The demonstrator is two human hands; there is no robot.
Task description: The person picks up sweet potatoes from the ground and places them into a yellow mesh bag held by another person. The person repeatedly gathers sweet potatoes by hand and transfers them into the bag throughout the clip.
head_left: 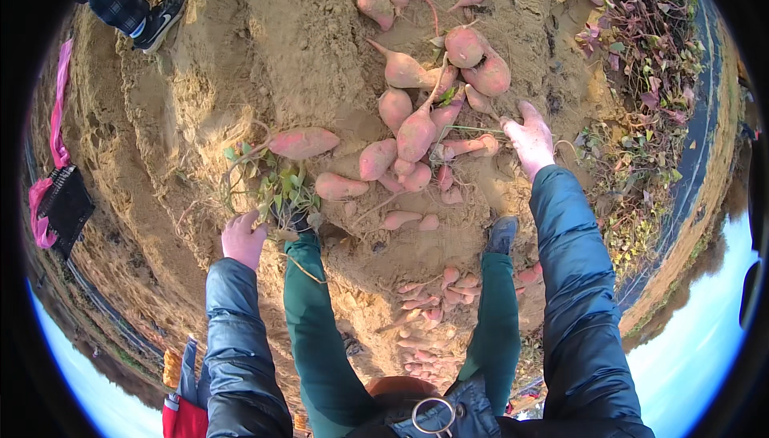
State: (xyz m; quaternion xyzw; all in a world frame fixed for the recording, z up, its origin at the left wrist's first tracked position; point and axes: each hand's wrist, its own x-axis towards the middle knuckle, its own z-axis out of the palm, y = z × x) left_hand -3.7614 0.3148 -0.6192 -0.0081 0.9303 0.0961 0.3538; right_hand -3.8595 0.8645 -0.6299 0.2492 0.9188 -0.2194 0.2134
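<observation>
Pink sweet potatoes [408, 129] lie in a loose row on sandy soil, running from the top middle down between my feet. My left hand [242, 238] is closed around a leafy green vine [276, 185] that leads to one large sweet potato [303, 142]. My right hand [530, 138] reaches down at the right side of the pile, fingers apart, touching a thin stem beside a small sweet potato [471, 146]. Both arms wear dark blue padded sleeves. My legs are in green trousers.
Another person's shoe and checked trouser leg [148, 13] stand at the top left. A black basket with pink cloth [60, 205] sits at the left. Dried vines and black plastic sheeting [649, 77] border the right. More small sweet potatoes [432, 298] lie between my feet.
</observation>
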